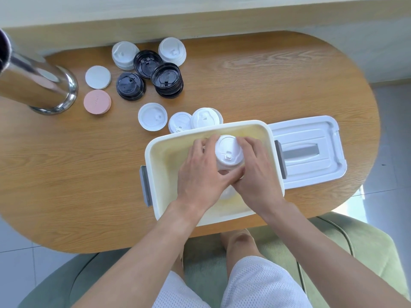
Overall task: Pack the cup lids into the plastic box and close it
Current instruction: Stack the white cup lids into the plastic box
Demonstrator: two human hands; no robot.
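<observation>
An open cream plastic box (155,152) sits at the table's near edge. Its white cover (311,152) lies flat just to the right. My left hand (200,172) and my right hand (255,174) together grip a stack of white cup lids (228,152) over the inside of the box. Behind the box lie three white lids (152,116) (179,124) (205,117). Farther back are black lid stacks (166,80) (130,86) (146,63), white lid stacks (124,54) (171,51), a flat white lid (97,77) and a pink lid (97,104).
A shiny metal cylinder (40,85) stands at the table's left. The oval wooden table (266,85) has bare surface at the right back and left front. A green chair (355,241) is under me, with my knees below the table edge.
</observation>
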